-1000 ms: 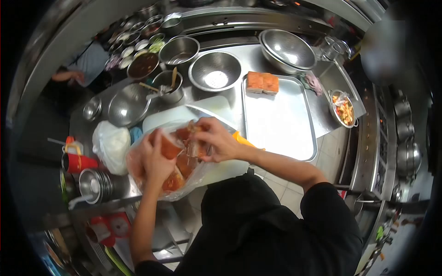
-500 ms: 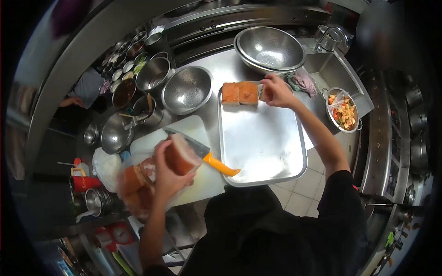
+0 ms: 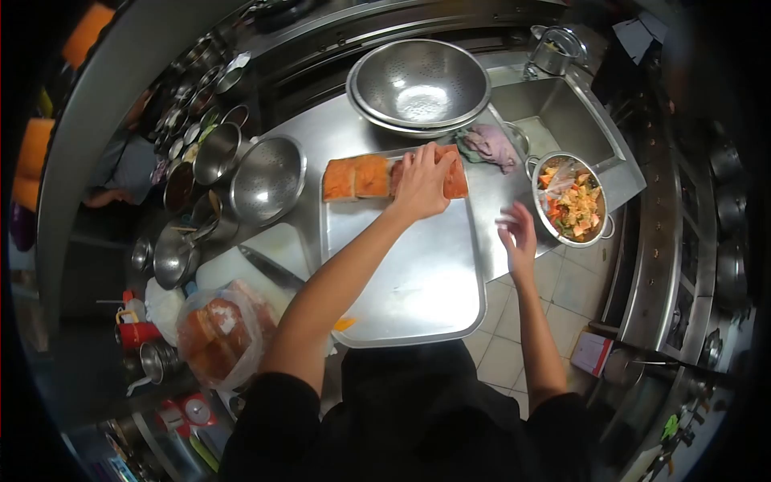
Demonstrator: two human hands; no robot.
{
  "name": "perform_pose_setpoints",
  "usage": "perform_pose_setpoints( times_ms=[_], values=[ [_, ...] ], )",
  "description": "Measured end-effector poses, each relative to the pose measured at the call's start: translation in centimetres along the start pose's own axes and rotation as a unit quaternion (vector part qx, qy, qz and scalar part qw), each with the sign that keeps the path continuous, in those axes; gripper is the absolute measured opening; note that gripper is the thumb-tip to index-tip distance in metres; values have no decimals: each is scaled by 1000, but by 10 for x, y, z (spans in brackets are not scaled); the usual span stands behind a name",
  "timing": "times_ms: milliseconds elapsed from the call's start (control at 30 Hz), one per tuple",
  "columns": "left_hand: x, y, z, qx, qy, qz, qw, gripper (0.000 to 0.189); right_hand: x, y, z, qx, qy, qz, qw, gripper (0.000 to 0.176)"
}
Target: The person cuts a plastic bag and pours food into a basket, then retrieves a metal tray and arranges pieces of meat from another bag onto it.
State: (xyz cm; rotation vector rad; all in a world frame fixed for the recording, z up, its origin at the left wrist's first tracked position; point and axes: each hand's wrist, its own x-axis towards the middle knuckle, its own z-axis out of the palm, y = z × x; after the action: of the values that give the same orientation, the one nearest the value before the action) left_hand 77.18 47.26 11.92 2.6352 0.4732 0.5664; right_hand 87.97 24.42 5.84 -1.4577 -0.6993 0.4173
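My left hand [image 3: 424,181] reaches over the far edge of a metal tray [image 3: 405,273], its fingers wrapped round a reddish-brown block [image 3: 454,173] at the right end of a row. Two orange-brown blocks [image 3: 356,177] lie side by side to its left. Off the tray's right side, my right hand [image 3: 518,233] hangs with fingers apart and nothing in it. A clear bag [image 3: 218,333] of similar blocks sits at the left by a white cutting board [image 3: 277,249]. On the board lies a knife [image 3: 271,268], its yellow handle partly hidden by my left arm.
Stacked metal colanders [image 3: 422,84] stand beyond the tray, beside a crumpled cloth [image 3: 488,147] and a sink [image 3: 562,116]. A colander of mixed food [image 3: 572,201] is at the right. Another perforated bowl [image 3: 269,181] stands left. A person's hand [image 3: 110,197] shows far left.
My left hand has moved from above the cutting board to the tray, bringing its block to the row. My right hand has left the row and moved right and down. The view has shifted.
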Motion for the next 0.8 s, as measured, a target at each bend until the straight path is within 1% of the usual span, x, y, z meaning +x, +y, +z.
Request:
perform_pose_setpoints(
  times_ms=[67, 100, 167, 200, 233, 267, 300, 333, 367, 400, 433, 500, 533, 567, 600, 633, 667, 700, 733, 767, 800],
  values=[
    [18, -15, 36, 82, -79, 29, 993, 75, -27, 2, -19, -8, 10, 22, 1000, 48],
    [20, -20, 48, 76, -78, 32, 994, 75, -39, 3, -25, -15, 14, 22, 1000, 48],
    [16, -31, 61, 48, -142, -54, 987, 75, -53, 4, -31, -25, 5, 51, 998, 43],
    [14, -35, 65, 64, -137, -59, 987, 76, -53, 2, -31, -29, 1, 51, 998, 43],
    [7, -38, 69, 63, -134, -64, 987, 76, -53, 0, -29, -73, -8, 55, 996, 42],
    [-3, -39, 69, 116, -105, -36, 987, 76, -52, -1, -24, -115, -19, 58, 991, 41],
    [-11, -42, 66, 171, -76, -9, 982, 75, -45, 0, -17, -113, -28, 57, 992, 41],
    [-14, -48, 60, 178, -73, -16, 981, 75, -30, 1, -6, -177, -52, 11, 983, 42],
    [-19, -55, 54, 147, -73, -56, 985, 73, -16, 2, 8, -240, -75, -36, 967, 43],
    [-23, -60, 46, 114, -70, -97, 986, 72, -1, 2, 26, -252, -87, -2, 964, 49],
    [-25, -62, 41, 117, -62, -107, 985, 72, 15, 17, 41, -337, -90, -64, 935, 51],
    [-26, -54, 29, 107, -21, -112, 988, 62, 52, 5, 78, -420, -70, -162, 890, 57],
    [-34, -45, 24, 83, 71, -83, 991, 50, 66, 0, 100, -449, -63, -217, 864, 58],
    [-50, -32, 10, 39, 73, -60, 995, 47, 75, -3, 114, -499, -93, -236, 828, 59],
    [-69, -20, -4, 0, 75, -38, 996, 44, 85, -2, 122, -542, -123, -258, 790, 60],
    [-94, -14, -11, -1, 97, -25, 995, 44, 102, 34, 124, -498, -174, -284, 801, 60],
    [-126, -9, -21, 6, 118, -18, 993, 44, 101, 64, 128, -483, -171, -326, 795, 65],
    [-159, -5, -39, -58, 115, -32, 991, 47, 89, 56, 134, -518, -185, -308, 776, 70],
    [-192, 3, -68, -103, 114, -66, 986, 47, 85, 55, 137, -525, -215, -316, 760, 80],
    [-227, 8, -94, -109, 118, -106, 981, 46, 84, 69, 136, -549, -196, -310, 751, 88],
    [-263, 2, -115, -125, 149, -138, 971, 44, 85, 75, 134, -560, -180, -355, 727, 92]
  ],
)
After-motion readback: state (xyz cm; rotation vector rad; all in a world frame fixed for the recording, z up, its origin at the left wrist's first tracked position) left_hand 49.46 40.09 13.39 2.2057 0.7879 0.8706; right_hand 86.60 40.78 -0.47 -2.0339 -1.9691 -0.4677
